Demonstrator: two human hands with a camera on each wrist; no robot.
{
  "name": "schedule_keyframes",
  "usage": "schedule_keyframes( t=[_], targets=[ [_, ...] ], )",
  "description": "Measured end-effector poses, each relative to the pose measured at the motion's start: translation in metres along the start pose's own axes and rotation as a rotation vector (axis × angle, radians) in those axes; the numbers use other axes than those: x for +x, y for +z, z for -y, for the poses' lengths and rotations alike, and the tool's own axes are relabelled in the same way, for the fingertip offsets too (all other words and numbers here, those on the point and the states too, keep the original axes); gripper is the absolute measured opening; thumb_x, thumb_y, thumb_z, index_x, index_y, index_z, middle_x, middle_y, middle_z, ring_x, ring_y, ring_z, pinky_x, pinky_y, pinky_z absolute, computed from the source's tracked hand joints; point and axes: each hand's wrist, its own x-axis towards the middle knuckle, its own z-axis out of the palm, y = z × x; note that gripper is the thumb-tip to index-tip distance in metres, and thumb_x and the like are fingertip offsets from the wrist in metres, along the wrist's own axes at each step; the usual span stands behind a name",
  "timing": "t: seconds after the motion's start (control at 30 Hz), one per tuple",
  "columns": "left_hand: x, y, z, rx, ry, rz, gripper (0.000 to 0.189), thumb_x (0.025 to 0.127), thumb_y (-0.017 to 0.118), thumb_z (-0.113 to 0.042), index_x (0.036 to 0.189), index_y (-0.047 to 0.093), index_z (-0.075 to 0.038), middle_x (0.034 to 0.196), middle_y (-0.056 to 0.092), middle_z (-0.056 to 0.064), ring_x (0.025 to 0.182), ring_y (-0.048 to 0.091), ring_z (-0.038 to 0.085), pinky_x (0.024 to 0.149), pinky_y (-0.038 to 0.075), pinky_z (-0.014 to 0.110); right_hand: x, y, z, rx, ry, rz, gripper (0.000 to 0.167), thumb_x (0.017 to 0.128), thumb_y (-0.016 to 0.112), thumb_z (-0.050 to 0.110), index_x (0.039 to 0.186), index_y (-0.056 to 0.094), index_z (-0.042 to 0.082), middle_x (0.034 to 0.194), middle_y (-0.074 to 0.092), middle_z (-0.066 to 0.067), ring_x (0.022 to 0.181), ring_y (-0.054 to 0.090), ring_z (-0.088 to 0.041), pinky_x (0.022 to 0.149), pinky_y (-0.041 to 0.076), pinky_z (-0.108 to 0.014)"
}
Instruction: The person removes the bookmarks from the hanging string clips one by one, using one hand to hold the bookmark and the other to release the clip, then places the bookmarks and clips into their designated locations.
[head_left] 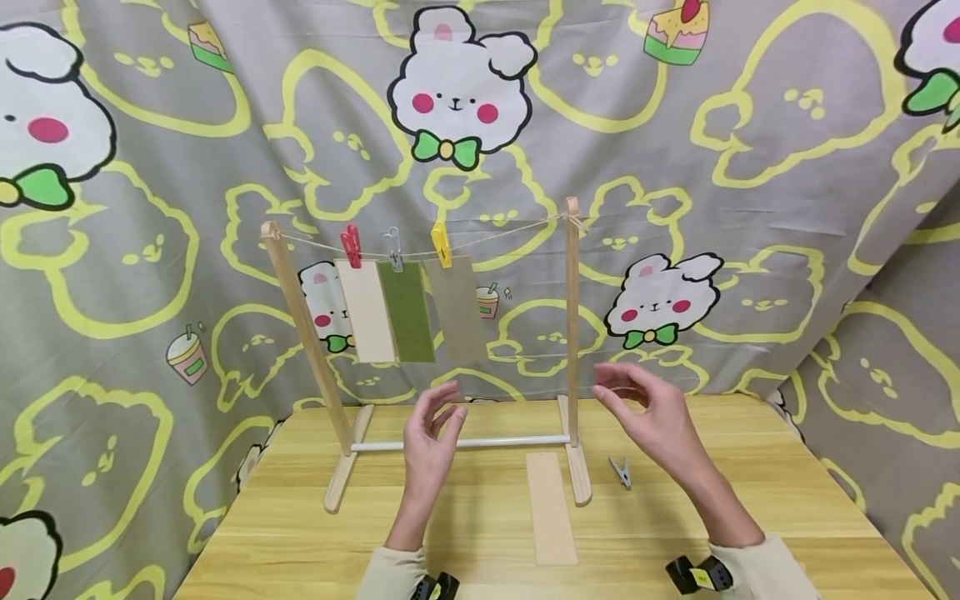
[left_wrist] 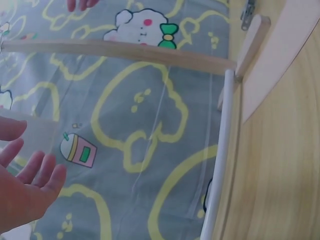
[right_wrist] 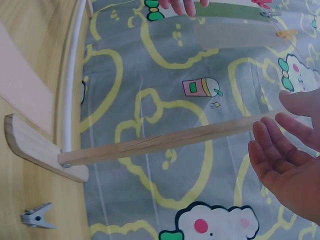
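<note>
My left hand [head_left: 433, 433] hovers over the table below the hanging cards, fingers loosely bent and holding nothing. The right hand [head_left: 651, 410] is raised beside the right post [head_left: 573, 333], its fingers relaxed and apart from it. Between the posts runs a string [head_left: 517, 232]. From it hang a cream card [head_left: 366, 312] under a red clothespin [head_left: 351, 246], a green card [head_left: 407, 312] under a grey clothespin [head_left: 395, 252], and a grey-beige card [head_left: 457, 312] under a yellow clothespin [head_left: 442, 244]. A pale peach card [head_left: 552, 510] lies flat on the table. Right of it lies a grey clothespin [right_wrist: 37, 217].
The wooden stand has a left post [head_left: 307, 333], flat feet [head_left: 341, 483] and a white crossbar [head_left: 495, 441] low between them. Behind the wooden table [head_left: 262, 533] hangs a grey patterned curtain [head_left: 675, 208], close to the stand.
</note>
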Motion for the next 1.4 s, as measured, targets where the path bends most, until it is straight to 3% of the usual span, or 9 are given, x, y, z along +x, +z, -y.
schedule_keyframes(
  t=[0.27,0.63,0.87,1.2,1.4],
  targets=[
    [0.011,-0.005,-0.002,0.01,0.019,-0.027,0.037,0.092,0.07,0.009,0.127,0.06,0.01,0.128,0.064,0.017,0.119,0.061,0.026,0.104,0.054,0.037,0.013,0.004,0.014,-0.042,-0.091,0.002,0.029,0.094,0.076,0.01,0.122,0.071,0.014,0.108,0.073,0.001,0.099,0.067,-0.013,0.089,0.057,-0.023],
    [0.027,-0.004,-0.003,-0.025,0.02,-0.046,0.039,0.092,0.07,0.009,0.13,0.059,0.009,0.134,0.06,0.025,0.127,0.054,0.045,0.106,0.052,0.037,0.028,0.005,0.032,-0.078,-0.185,0.007,0.031,0.092,0.078,0.01,0.122,0.072,0.016,0.109,0.073,0.0,0.097,0.068,-0.015,0.088,0.054,-0.02],
    [0.033,-0.002,-0.007,-0.005,0.02,-0.065,0.04,0.092,0.069,0.009,0.13,0.058,0.009,0.133,0.06,0.024,0.126,0.056,0.04,0.107,0.051,0.039,0.036,0.007,0.038,-0.084,-0.25,0.015,0.03,0.091,0.079,0.007,0.119,0.073,0.014,0.109,0.072,-0.001,0.097,0.068,-0.015,0.087,0.054,-0.017],
    [0.043,-0.002,-0.004,0.004,0.053,-0.069,0.039,0.091,0.069,0.011,0.13,0.059,0.009,0.134,0.06,0.027,0.127,0.055,0.045,0.107,0.051,0.046,0.05,0.011,0.049,-0.128,-0.326,0.036,0.032,0.089,0.081,0.01,0.119,0.072,0.015,0.111,0.07,0.006,0.101,0.066,-0.011,0.087,0.058,-0.031],
    [0.047,-0.001,-0.003,-0.017,0.037,-0.057,0.039,0.091,0.068,0.011,0.129,0.059,0.006,0.132,0.063,0.021,0.126,0.058,0.04,0.107,0.05,0.048,0.056,0.013,0.053,-0.103,-0.365,0.036,0.032,0.087,0.082,0.007,0.117,0.073,0.013,0.112,0.07,0.005,0.1,0.065,-0.01,0.087,0.057,-0.028]
  ],
)
